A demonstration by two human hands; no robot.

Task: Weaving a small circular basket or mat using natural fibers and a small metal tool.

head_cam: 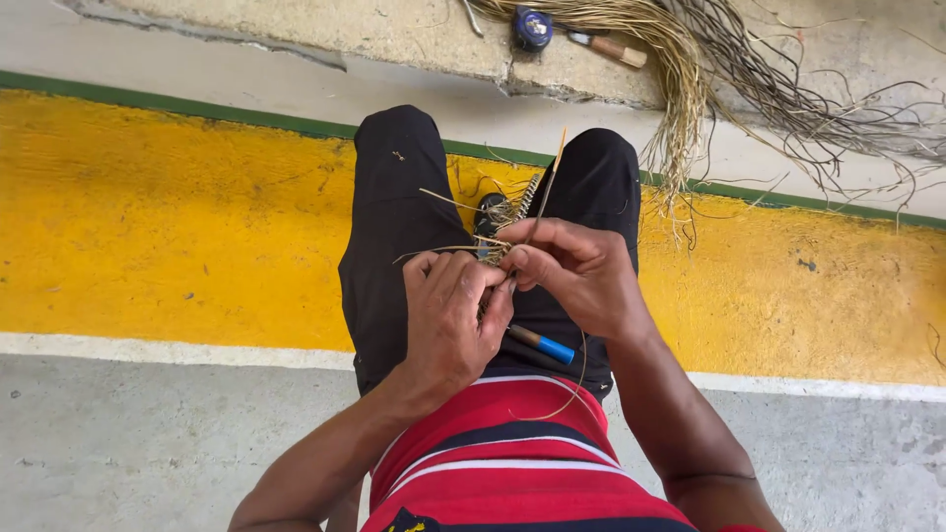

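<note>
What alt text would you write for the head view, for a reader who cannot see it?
Seen from above, a seated person's left hand and right hand pinch a small woven piece of pale straw strips over black-trousered knees. A blue-tipped tool rests on the lap; a loose bundle of straw fibres lies ahead.

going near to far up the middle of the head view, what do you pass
Striped red shirt → blue-tipped tool on the lap → left hand and right hand gripping the woven straw piece → black-clad knees → green line → blue round object beside the straw bundle.
</note>
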